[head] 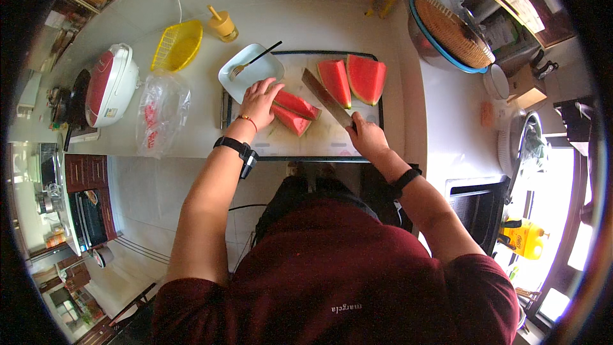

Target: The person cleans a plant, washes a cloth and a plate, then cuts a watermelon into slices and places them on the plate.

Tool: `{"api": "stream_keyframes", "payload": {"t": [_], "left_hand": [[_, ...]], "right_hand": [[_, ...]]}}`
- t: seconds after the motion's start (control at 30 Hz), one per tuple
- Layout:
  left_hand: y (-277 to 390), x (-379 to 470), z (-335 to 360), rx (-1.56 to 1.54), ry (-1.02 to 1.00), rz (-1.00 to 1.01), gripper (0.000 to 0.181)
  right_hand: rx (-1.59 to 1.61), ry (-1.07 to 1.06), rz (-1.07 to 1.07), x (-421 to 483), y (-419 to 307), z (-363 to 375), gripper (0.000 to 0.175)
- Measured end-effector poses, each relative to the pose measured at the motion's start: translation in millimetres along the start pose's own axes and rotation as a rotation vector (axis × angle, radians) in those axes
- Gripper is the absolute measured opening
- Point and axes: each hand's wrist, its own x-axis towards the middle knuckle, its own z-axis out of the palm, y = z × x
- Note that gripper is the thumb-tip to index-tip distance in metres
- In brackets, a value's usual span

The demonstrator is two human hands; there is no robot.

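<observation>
My right hand (368, 135) grips the handle of a kitchen knife (327, 98). Its broad blade slants up and left over a pale cutting board (330, 136) with a dark rim. My left hand (258, 104) has its fingers apart at the left ends of two cut watermelon pieces, a rear piece (298, 104) and a front piece (291, 120); whether it touches them is hard to tell. Two larger watermelon wedges, one (334, 81) beside the blade and another (366, 79) further right, rest on the board. Behind my left hand, a pale blue dish (251, 84) holds a fork (239, 71) with a dark handle.
Left of the board lie a clear plastic bag (164, 110), a yellow basket (179, 47) and a rice cooker (112, 86). A yellow-lidded cup (223, 26) stands behind the dish. On the right counter, a woven tray (448, 28) sits over a blue-rimmed basin (420, 23), near a white bowl (496, 82).
</observation>
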Motion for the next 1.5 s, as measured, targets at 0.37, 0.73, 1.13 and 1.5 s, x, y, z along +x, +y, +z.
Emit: {"api": "stream_keyframes", "payload": {"t": [0.37,0.73,1.13,1.5], "left_hand": [[-77,59,16,-0.059,0.217,-0.384,0.035],[-74,99,40,-0.010,-0.018,-0.423,0.036],[-55,70,27,-0.237,0.081,-0.260,0.013],[-85,-13,16,-0.822,0.560,-0.296,0.049]], "right_hand": [[0.046,0.060,0.082,-26,4,5,0.026],[0.096,0.119,0.119,-30,-21,0,0.026],[0.100,0.158,0.087,-24,-26,4,0.025],[0.116,0.178,0.047,-17,-23,15,0.028]]}}
